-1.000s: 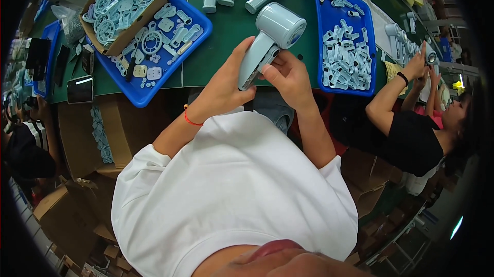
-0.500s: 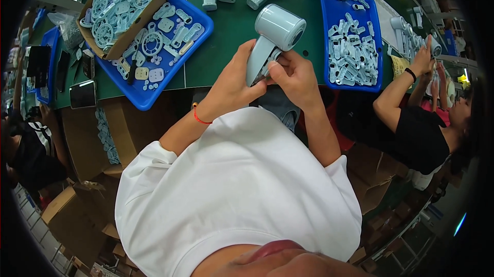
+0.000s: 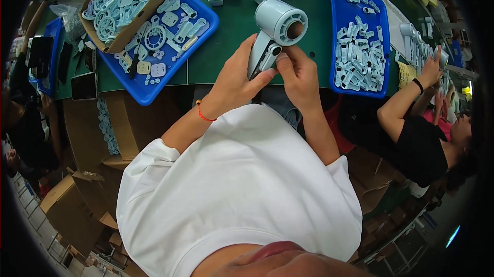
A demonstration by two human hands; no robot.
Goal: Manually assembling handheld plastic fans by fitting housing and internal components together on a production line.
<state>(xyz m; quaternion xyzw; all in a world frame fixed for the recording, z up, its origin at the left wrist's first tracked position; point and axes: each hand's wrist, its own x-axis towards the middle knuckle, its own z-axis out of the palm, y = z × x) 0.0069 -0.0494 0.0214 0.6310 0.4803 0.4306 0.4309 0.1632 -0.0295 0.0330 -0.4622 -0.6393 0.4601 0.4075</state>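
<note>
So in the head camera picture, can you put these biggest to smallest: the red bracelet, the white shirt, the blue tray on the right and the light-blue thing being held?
1. White shirt
2. Right blue tray
3. Held light-blue thing
4. Red bracelet

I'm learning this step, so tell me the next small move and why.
Probably press the insert gently with the right hand: its thumb is at the insert's upper end, while the left hand grips the handle, bracing it. I can't tell whether the insert sits flush, so pressing seems a sensible check.
</note>
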